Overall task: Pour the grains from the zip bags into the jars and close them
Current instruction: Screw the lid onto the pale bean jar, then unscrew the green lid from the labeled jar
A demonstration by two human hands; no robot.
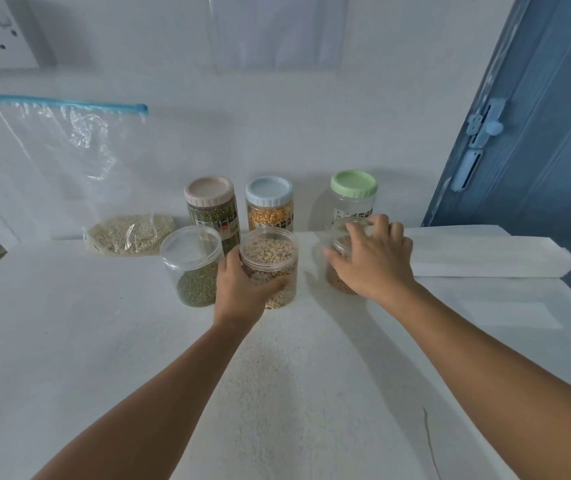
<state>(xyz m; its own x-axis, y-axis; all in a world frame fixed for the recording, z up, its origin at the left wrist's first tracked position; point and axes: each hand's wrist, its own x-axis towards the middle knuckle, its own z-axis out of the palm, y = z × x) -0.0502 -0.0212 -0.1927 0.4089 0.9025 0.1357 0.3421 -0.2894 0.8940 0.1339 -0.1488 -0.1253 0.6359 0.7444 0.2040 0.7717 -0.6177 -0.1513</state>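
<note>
The pale-bean jar [270,268] is being gripped by the left hand [242,289] while the right hand [374,261], clasping the brown-grain jar [341,265], is best kept level.

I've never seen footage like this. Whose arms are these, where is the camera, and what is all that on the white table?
There is no machine here: a person wears a camera on the head, looking down at their own arms. The left hand grips a clear jar of pale beans. The right hand rests over a second clear jar holding brownish grains. Beside them stands a jar of green beans. Behind stand three taller jars with pink, blue and green lids. A zip bag with grain left in it leans against the wall.
</note>
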